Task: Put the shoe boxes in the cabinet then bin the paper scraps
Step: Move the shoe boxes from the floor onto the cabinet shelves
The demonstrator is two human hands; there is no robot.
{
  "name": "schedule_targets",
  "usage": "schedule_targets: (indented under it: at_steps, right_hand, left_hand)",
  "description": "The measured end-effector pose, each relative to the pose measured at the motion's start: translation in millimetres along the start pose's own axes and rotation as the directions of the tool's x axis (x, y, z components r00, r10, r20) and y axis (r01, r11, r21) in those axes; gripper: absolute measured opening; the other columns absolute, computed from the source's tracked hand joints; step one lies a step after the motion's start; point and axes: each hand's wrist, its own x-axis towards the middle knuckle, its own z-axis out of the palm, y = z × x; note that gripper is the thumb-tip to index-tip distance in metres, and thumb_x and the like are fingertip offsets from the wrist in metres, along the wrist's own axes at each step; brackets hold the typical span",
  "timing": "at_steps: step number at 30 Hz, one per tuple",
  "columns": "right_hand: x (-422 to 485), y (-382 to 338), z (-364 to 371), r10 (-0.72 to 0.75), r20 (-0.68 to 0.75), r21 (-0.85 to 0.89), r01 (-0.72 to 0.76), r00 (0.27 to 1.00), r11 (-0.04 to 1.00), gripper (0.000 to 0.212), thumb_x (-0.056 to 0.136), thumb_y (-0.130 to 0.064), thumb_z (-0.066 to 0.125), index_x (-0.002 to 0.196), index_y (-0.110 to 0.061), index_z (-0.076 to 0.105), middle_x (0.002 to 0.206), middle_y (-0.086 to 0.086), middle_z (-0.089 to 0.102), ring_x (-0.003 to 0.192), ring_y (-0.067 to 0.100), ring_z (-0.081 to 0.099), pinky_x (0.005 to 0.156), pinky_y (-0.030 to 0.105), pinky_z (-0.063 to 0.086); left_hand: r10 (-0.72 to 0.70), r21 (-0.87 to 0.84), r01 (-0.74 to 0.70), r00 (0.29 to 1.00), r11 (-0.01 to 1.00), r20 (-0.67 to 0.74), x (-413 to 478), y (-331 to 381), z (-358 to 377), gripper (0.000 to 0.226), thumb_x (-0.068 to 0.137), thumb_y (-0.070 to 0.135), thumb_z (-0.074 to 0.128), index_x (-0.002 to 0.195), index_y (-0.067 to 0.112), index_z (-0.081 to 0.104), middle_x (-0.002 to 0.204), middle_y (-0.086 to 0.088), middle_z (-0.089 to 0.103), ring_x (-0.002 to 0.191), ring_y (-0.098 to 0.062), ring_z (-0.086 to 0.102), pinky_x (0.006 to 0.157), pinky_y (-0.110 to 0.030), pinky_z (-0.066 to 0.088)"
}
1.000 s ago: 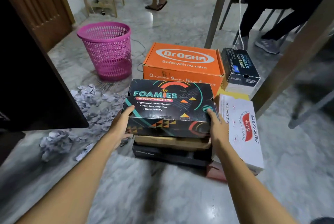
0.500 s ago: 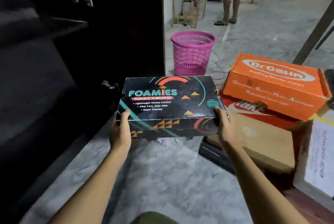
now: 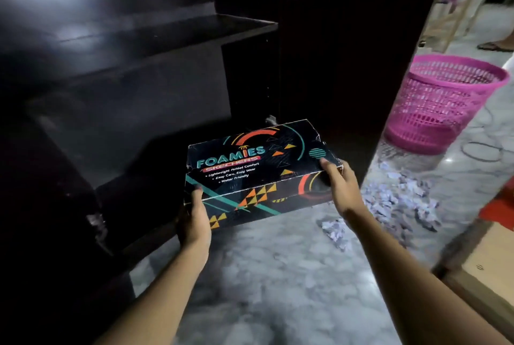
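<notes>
I hold a black Foamies Skechers shoe box (image 3: 258,172) in the air with both hands, just in front of the open dark cabinet (image 3: 116,88). My left hand (image 3: 194,219) grips its near left end, thumb up on the front face. My right hand (image 3: 338,186) grips the right end, thumb on the lid. The box tilts slightly and sits level with the cabinet's lower compartment. Crumpled paper scraps (image 3: 395,200) lie on the marble floor to the right. A pink mesh bin (image 3: 442,102) stands behind them.
The cabinet's open door (image 3: 347,38) stands between the box and the bin. A shelf (image 3: 155,30) crosses the cabinet higher up. A brown box (image 3: 484,269) and a red box edge (image 3: 500,208) sit at the right. A person's sandalled foot (image 3: 496,45) is far right.
I have turned left and carried the box from the stack toward the cabinet; the view now faces the cabinet's inside. The other boxes have slid off to the right.
</notes>
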Motion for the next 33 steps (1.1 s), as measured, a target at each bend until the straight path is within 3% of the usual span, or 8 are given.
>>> schedule_targets:
  at_steps: [7, 13, 18, 21, 24, 27, 29, 33]
  right_hand:
    - [35.5, 39.7, 97.7, 0.091, 0.226, 0.03, -0.1, 0.97, 0.994, 0.047, 0.084, -0.046, 0.072, 0.12, -0.018, 0.057, 0.099, -0.005, 0.069, 0.091, 0.009, 0.065, 0.071, 0.018, 0.044]
    - [50.4, 79.3, 164.1, 0.167, 0.354, 0.088, -0.211, 0.92, 0.974, 0.056, 0.078, -0.043, 0.08, 0.122, -0.017, 0.057, 0.113, -0.001, 0.071, 0.103, 0.011, 0.067, 0.096, 0.035, 0.051]
    - [52.2, 102.8, 200.0, 0.184, 0.328, 0.156, -0.245, 0.927, 0.957, 0.049, 0.083, -0.032, 0.078, 0.122, -0.011, 0.058, 0.111, 0.001, 0.071, 0.098, 0.009, 0.068, 0.093, 0.031, 0.054]
    - [53.8, 106.6, 218.7, 0.166, 0.331, 0.167, -0.231, 0.929, 0.959, 0.04, 0.086, -0.023, 0.076, 0.118, -0.01, 0.057, 0.102, -0.005, 0.07, 0.08, -0.009, 0.066, 0.072, 0.009, 0.051]
    - [49.3, 110.7, 238.0, 0.154, 0.295, 0.147, -0.204, 0.943, 0.968, 0.036, 0.085, -0.017, 0.076, 0.113, -0.013, 0.053, 0.097, -0.005, 0.067, 0.076, -0.01, 0.064, 0.068, 0.005, 0.049]
    - [39.3, 114.7, 255.6, 0.172, 0.313, 0.093, -0.21, 0.934, 0.973, 0.051, 0.078, -0.036, 0.081, 0.117, -0.015, 0.055, 0.109, 0.006, 0.065, 0.098, 0.012, 0.066, 0.096, 0.028, 0.052]
    - [35.2, 112.2, 263.3, 0.165, 0.299, -0.033, -0.162, 0.94, 0.986, 0.07, 0.076, -0.048, 0.079, 0.132, -0.014, 0.053, 0.126, 0.014, 0.051, 0.115, 0.024, 0.056, 0.108, 0.034, 0.041]
    - [38.7, 107.9, 274.8, 0.05, 0.237, -0.148, -0.015, 0.97, 0.989, 0.073, 0.082, -0.042, 0.075, 0.141, -0.013, 0.043, 0.136, 0.016, 0.035, 0.119, 0.036, 0.053, 0.107, 0.037, 0.042]
  left_hand:
    - [-0.052, -0.074, 0.031, 0.951, 0.997, -0.303, 48.4, -14.7, -38.4, 0.07, 0.068, 0.07, 0.054, 0.108, 0.013, 0.064, 0.115, -0.011, 0.064, 0.109, -0.033, 0.058, 0.098, -0.052, 0.048]
    - [0.042, -0.067, -0.079, 0.901, 0.995, -0.432, 80.7, -22.7, -59.8, 0.077, 0.068, 0.065, 0.055, 0.122, 0.011, 0.062, 0.12, -0.013, 0.065, 0.111, -0.032, 0.06, 0.099, -0.047, 0.047]
    - [0.035, 0.02, -0.03, 0.931, 0.999, -0.363, 139.8, -82.7, -90.7, 0.094, 0.054, 0.092, 0.061, 0.129, 0.035, 0.057, 0.124, 0.006, 0.065, 0.117, -0.021, 0.062, 0.1, -0.048, 0.05]
    - [0.116, 0.182, -0.046, 0.911, 0.982, -0.396, 96.2, -47.1, -77.8, 0.095, 0.073, 0.073, 0.065, 0.143, 0.014, 0.04, 0.138, -0.009, 0.053, 0.126, -0.03, 0.052, 0.107, -0.046, 0.042]
    - [0.297, 0.574, -0.056, 0.894, 0.817, -0.336, 69.5, -45.4, -60.6, 0.121, 0.064, 0.081, 0.053, 0.152, 0.003, 0.021, 0.157, -0.025, 0.016, 0.145, -0.038, 0.017, 0.118, -0.045, 0.02]
    - [0.471, 0.831, -0.147, 0.869, 0.537, -0.151, 79.1, -59.3, -54.8, 0.104, 0.079, 0.051, 0.063, 0.157, 0.017, 0.004, 0.161, -0.018, -0.012, 0.149, -0.032, -0.009, 0.12, -0.046, 0.005]
    - [0.443, 0.916, -0.128, 0.895, 0.38, -0.059, 96.3, -54.6, -58.2, 0.093, 0.087, 0.048, 0.058, 0.157, 0.025, 0.002, 0.162, -0.016, -0.013, 0.149, -0.033, -0.012, 0.122, -0.048, 0.005]
    - [0.334, 0.958, -0.085, 0.943, 0.274, -0.012, 123.9, -39.0, -67.8, 0.084, 0.094, 0.043, 0.049, 0.156, 0.027, -0.006, 0.163, -0.015, -0.014, 0.149, -0.035, -0.017, 0.121, -0.044, 0.003]
